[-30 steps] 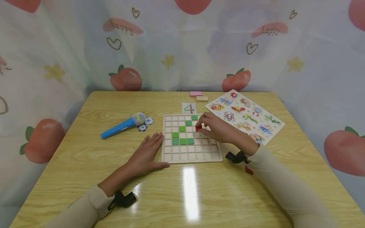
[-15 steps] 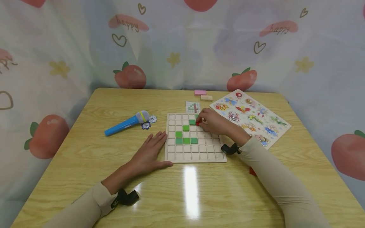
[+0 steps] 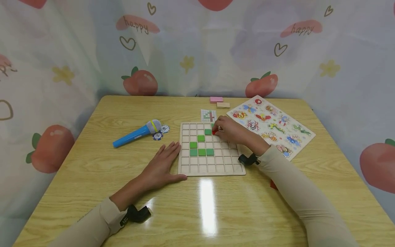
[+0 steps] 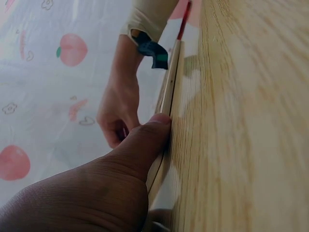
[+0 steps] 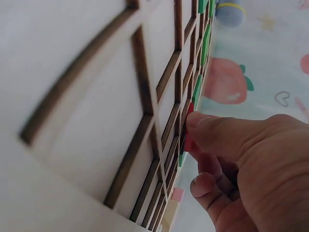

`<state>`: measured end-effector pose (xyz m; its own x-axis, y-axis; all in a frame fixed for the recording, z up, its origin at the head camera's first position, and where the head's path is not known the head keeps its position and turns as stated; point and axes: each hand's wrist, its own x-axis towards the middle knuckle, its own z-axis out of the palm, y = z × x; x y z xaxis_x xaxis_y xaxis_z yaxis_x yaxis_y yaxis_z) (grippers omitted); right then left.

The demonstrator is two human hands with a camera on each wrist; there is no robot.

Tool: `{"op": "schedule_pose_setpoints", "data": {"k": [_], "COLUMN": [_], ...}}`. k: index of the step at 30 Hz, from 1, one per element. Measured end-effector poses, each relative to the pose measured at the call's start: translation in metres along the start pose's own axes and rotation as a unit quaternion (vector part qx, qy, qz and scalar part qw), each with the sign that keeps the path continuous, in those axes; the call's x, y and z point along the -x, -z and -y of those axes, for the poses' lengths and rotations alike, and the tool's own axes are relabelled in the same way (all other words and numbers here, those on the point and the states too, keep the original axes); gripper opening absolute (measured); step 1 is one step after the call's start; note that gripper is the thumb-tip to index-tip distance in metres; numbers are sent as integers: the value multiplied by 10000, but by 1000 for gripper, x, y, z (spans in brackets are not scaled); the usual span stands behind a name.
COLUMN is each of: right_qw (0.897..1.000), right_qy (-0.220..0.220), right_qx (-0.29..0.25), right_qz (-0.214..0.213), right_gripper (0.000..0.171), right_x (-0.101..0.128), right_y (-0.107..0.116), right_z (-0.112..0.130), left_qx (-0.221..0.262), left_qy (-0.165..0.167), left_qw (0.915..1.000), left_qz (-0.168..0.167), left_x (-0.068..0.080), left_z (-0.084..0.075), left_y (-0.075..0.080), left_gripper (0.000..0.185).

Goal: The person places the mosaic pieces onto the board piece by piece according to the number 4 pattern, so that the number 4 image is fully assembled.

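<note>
Two hands are at work on the square pale wooden grid board (image 3: 211, 149); your left hand (image 3: 162, 165) lies flat on the yellow wood-grain surface (image 3: 92, 178), fingers straight, thumb pressed to the board's near-left edge, in my judgement to stop it sliding; your right hand (image 3: 229, 130) has its grip pinched on a small red square tile (image 3: 214, 132), thumb and fingertips closed round it, held at a cell in the far rows just beside the green square tiles (image 3: 202, 152), which run as a diagonal and a short row; a small printed pattern card (image 3: 208, 115) lies just beyond the board, plausibly as reference; legible writing: "happy" on the strawberry-print backdrop curtain (image 3: 138, 24); markings on the two poker chips (image 3: 161, 132) beside the blue toy microphone (image 3: 135, 133) are too small to read.
</note>
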<state>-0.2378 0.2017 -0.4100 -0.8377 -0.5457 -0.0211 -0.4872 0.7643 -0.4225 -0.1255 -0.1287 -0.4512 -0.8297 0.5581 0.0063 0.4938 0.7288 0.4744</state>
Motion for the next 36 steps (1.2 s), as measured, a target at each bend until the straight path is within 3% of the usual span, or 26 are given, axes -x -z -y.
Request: {"op": "schedule_pose_setpoints", "data": {"k": [5, 9, 12, 15, 20, 24, 27, 31, 36], "right_qw": [9999, 9984, 9920, 9782, 9640, 9631, 9625, 9662, 9750], "right_qy": [89, 328, 482, 645, 448, -359, -834, -969, -1002], "right_qx": [-62, 24, 204, 373, 482, 291, -130, -339, 43], "right_qz": [-84, -466, -1149, -1939, -2577, -2650, -2579, -2366, -1983], "right_gripper": [10, 17, 24, 30, 43, 38, 35, 36, 32], "right_x": [4, 27, 62, 106, 188, 242, 267, 280, 278], "right_y": [1, 17, 40, 60, 70, 52, 31, 7, -9], "right_z": [0, 3, 7, 4, -11, -29, -39, -47, -45], "left_qx": [-16, -3, -40, -70, -47, -76, -89, -47, -31], "left_qy": [27, 15, -7, -22, -23, 53, 53, -1, -39], "left_qw": [10000, 10000, 10000, 10000, 10000, 10000, 9999, 10000, 10000], "left_qz": [5, 47, 12, -47, -48, -23, -30, -48, -20], "left_x": [0, -1, -2, -2, 0, 2, 2, 1, -1], "left_z": [-1, -2, -3, -3, -1, 1, 2, 3, 2], "left_y": [-1, -2, -1, -1, 1, 2, 2, 1, -1], "left_gripper": [118, 119, 118, 117, 117, 117, 117, 117, 115]}}
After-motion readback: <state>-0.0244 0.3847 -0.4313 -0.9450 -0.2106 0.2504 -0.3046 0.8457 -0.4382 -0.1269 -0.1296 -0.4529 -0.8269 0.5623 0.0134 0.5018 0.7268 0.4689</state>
